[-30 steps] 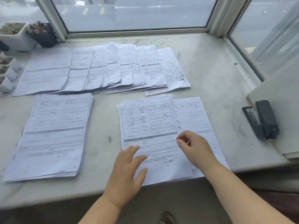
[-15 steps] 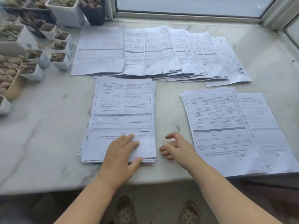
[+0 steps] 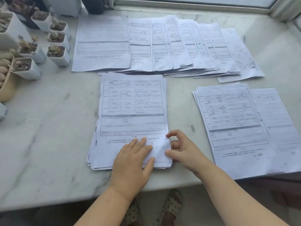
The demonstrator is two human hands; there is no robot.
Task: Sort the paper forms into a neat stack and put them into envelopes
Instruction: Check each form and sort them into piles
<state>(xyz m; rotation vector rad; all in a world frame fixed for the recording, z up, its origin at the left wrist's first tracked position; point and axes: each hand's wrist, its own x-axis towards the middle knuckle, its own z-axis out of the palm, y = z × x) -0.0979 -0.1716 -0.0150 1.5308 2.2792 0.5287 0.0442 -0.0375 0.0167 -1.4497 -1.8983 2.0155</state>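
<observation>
A thick stack of printed forms lies in the middle of the marble sill. My left hand rests flat on its lower part, fingers straight. My right hand sits at the stack's lower right edge, fingers curled, index and thumb tips pinching the paper edge there. A second, looser stack of forms lies to the right, with a sheet sticking out beside it. Several fanned-out forms are spread along the back. No envelope is visible.
Small white plant pots crowd the left side, with a tan basket at the far left edge. The window frame runs along the back. The sill's front edge is near my forearms.
My view and both hands shifted left from the right stack to the middle stack. My left hand now lies flat on it and my right hand has closed in on its right edge.
</observation>
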